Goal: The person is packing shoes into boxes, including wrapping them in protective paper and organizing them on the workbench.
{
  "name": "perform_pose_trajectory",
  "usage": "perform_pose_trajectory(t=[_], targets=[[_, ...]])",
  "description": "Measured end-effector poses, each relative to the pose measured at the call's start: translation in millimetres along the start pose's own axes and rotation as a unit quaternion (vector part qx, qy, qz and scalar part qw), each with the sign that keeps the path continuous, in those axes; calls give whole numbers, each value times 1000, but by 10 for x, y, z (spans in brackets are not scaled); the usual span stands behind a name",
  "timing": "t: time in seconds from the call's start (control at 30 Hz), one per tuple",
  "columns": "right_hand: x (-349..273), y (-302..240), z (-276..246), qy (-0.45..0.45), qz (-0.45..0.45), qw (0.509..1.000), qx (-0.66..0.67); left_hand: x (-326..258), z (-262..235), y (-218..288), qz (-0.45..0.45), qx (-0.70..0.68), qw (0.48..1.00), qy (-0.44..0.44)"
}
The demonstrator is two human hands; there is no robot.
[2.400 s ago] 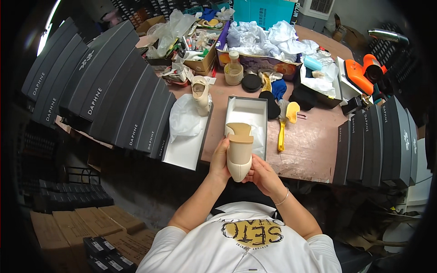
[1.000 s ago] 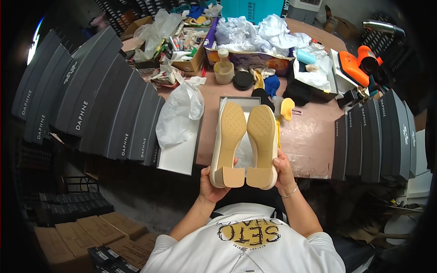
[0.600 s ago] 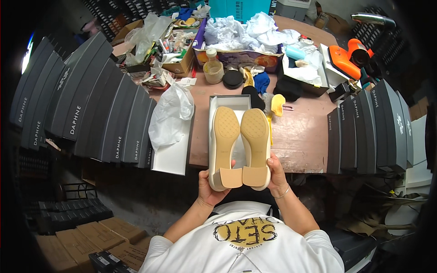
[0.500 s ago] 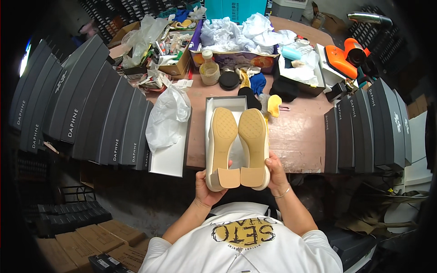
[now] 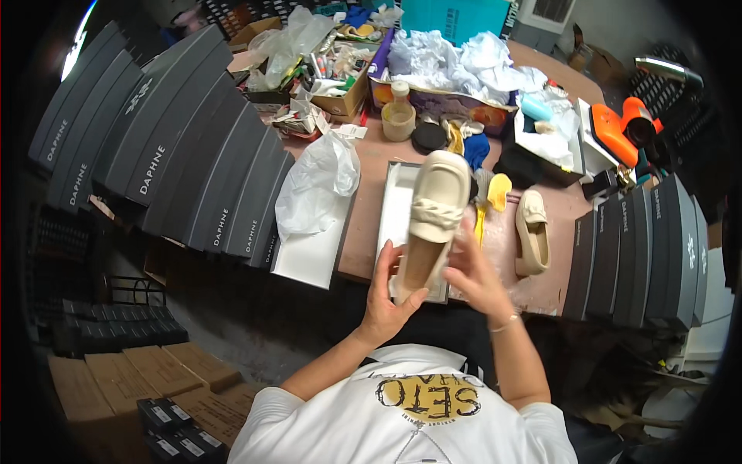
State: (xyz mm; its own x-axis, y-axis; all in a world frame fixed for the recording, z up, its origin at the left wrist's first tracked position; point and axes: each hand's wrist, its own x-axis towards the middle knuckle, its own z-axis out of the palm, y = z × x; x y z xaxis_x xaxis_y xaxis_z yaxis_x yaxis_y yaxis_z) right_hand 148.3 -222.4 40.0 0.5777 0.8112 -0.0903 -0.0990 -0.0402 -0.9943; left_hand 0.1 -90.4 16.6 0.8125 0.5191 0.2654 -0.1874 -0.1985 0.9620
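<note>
A cream loafer (image 5: 440,189) with a braided band across its front is held up over the table, top side showing and toe pointing away from me. My left hand (image 5: 385,305) grips it at the heel end, thumb and fingers around it. My right hand (image 5: 481,282) is beside the shoe's right side, fingers apart and slightly blurred; whether a fingertip touches it I cannot tell. Its matching loafer (image 5: 532,232) stands on the table to the right. Beneath the held shoe lies an open white-lined shoe box (image 5: 393,205), partly hidden.
White tissue paper (image 5: 317,189) lies over a box part (image 5: 307,267) at left. Grey shoe boxes (image 5: 166,147) stand in rows at left, more boxes (image 5: 634,247) at right. Behind are a bottle (image 5: 399,116), a yellow sponge piece (image 5: 499,192), a paper-filled carton (image 5: 440,99) and an orange tool (image 5: 614,135).
Both shoes were held together, soles up. Now one stands on the table at right, and the other is turned top side up in my left hand. My right hand has let go. The view has shifted.
</note>
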Motion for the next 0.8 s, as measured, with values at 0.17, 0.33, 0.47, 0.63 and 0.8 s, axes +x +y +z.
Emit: perform_pose_trajectory(t=[0.17,0.33,0.47,0.63,0.8], targets=[[101,259,393,25,-27,991,127,185,-223,-90,-59,-90,991,-83],[0,86,377,0,8,987,-160,170,10,-123,-177,-307,934,43],[-99,-100,335,-13,-97,929,-358,183,163,-82,-160,-248,955,27],[-202,182,-244,21,49,998,-15,1194,-572,-116,-47,272,961,-8],[-354,144,-158,38,90,947,307,1989,-1384,-1069,-94,501,858,63]])
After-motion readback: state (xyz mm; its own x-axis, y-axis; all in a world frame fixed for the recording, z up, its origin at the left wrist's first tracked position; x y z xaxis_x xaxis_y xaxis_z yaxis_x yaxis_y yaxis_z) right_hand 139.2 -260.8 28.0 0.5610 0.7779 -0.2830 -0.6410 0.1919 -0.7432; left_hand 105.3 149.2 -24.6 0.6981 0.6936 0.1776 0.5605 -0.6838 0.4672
